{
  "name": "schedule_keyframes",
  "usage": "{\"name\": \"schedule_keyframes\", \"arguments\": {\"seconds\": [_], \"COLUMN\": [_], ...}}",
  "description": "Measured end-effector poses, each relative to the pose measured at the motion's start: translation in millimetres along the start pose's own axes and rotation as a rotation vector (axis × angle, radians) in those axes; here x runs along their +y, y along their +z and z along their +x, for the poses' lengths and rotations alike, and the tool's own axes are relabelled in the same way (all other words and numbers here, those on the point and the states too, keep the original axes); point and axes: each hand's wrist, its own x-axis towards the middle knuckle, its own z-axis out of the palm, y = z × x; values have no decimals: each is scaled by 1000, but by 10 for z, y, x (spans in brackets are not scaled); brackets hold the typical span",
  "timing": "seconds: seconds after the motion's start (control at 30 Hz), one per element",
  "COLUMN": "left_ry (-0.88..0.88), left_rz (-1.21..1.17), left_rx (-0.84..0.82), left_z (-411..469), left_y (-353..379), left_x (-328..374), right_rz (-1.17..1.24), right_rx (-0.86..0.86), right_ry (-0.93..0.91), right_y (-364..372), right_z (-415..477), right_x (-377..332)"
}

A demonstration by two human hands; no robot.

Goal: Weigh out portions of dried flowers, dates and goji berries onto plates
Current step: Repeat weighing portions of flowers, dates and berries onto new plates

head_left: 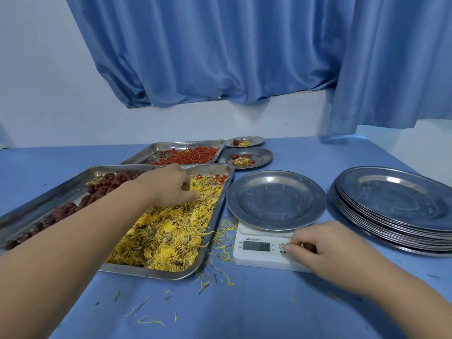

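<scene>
Flowers [168, 231] are pinched in their tray [215, 216] by the left hand [171, 189]; dates [102, 189] and goji berries [190, 155] are kept in neighbouring trays. Plate [276, 199] is parked on the scale [256, 255], whose button is touched by the curled right hand [318, 248], grip unclear.

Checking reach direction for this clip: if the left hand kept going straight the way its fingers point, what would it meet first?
The dried flowers in the near tray: the left hand angles its fingers down at the pile and looks nearly on it, though depth is unclear.
</scene>
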Motion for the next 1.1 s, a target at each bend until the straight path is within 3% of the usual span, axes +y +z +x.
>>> {"name": "schedule_keyframes", "arguments": {"seconds": [0.13, 0.37, 0.77, 1.1], "left_ry": [8, 16, -21, 144], "left_rz": [28, -136, -601, -712], "left_rx": [6, 58, 148, 184], "left_z": [0, -72, -232, -32], "left_y": [17, -104, -336, -449], "left_x": [10, -128, -188, 596], "right_rz": [0, 2, 10, 0], "right_rx": [-11, -11, -9, 22], "right_ry": [-1, -4, 3, -14], "right_y": [-5, 3, 5, 10], "right_z": [2, 9, 10, 25], "right_x": [-4, 6, -4, 18]}}
